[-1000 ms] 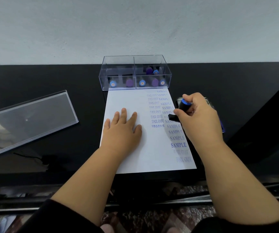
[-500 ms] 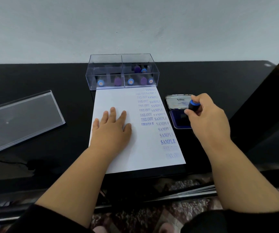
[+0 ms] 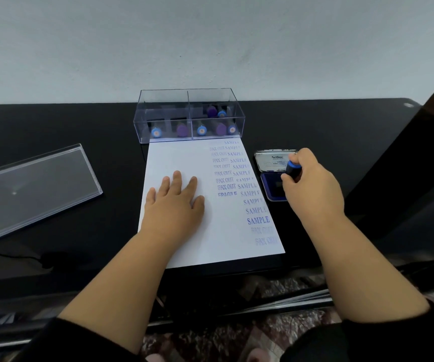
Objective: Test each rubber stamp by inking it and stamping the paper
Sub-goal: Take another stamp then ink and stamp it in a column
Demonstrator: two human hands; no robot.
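– so, what's hard to make out around the right hand (image 3: 312,189)?
– its fingers curl round a stamp (image 3: 293,169), covering nearly all of the body; only the blue-ringed cap shows. whether the stamp face touches the ink pad (image 3: 269,189) is hidden behind the fingers. the hand also covers the pad's 3 o'clock side.
– and the pad?
– open, blue tray nearer, silver lid (image 3: 272,160) tipped back at 12 o'clock, its label too small to read.
– the left hand (image 3: 175,202)?
– flat, fingers straight and slightly spread, pressing on the paper (image 3: 184,158), at about 9 o'clock from the stamp. the forearm runs back toward 6 o'clock into a dark sleeve.
– prints?
– columns of "sample" and "fax out" down the 3 o'clock edge, one "fragile"; the lowest ones are faint.
– containers?
– a clear box (image 3: 188,100) with two compartments touches the sheet's 12 o'clock edge. the left compartment holds two stamps, the right about five, blue and purple caps showing; glare blurs the count. its clear lid (image 3: 35,186) lies at 9 o'clock on the black table (image 3: 341,131), cut off by the frame.
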